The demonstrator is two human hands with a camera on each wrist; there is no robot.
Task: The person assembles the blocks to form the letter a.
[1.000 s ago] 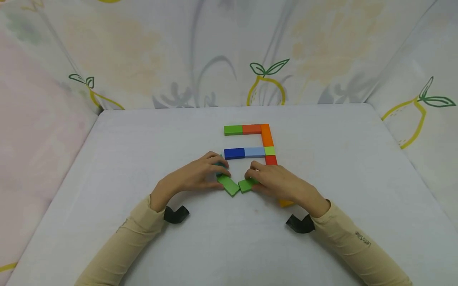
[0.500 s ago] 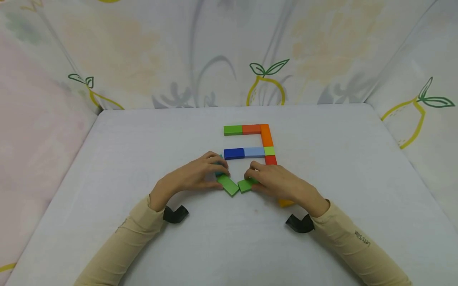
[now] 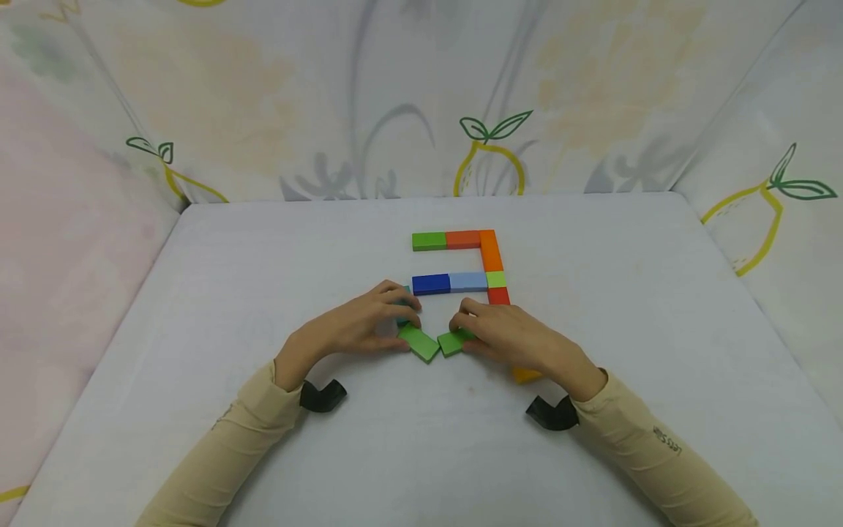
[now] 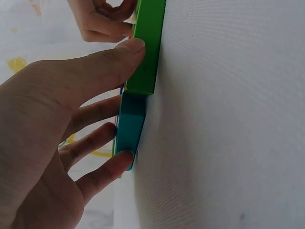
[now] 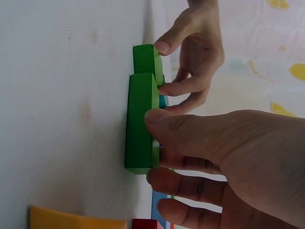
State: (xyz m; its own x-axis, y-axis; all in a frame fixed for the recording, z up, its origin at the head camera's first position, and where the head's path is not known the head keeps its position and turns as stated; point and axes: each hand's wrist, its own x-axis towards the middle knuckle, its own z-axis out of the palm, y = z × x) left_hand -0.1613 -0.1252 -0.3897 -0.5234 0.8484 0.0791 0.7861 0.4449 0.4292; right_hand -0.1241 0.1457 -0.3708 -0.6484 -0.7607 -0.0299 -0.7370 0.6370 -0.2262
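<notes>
My left hand [image 3: 358, 320] pinches a flat green block [image 3: 419, 345] that lies aslant on the table, thumb [image 4: 131, 46] on its near side. Its other fingers reach over a teal block [image 4: 129, 129] just behind, mostly hidden by the hand in the head view. My right hand [image 3: 520, 333] grips a second green block [image 3: 453, 342] between thumb and fingers, covering its right end. The near corners of the two green blocks meet or nearly meet, forming a shallow V.
Beyond the hands, a green block [image 3: 429, 241] and red-orange block [image 3: 463, 239] form one row, dark blue [image 3: 431, 284] and light blue [image 3: 468, 282] another. An orange [image 3: 490, 250], a lime [image 3: 496, 279] and a red block [image 3: 498, 296] link them. A yellow-orange block [image 3: 526, 375] shows beneath my right hand.
</notes>
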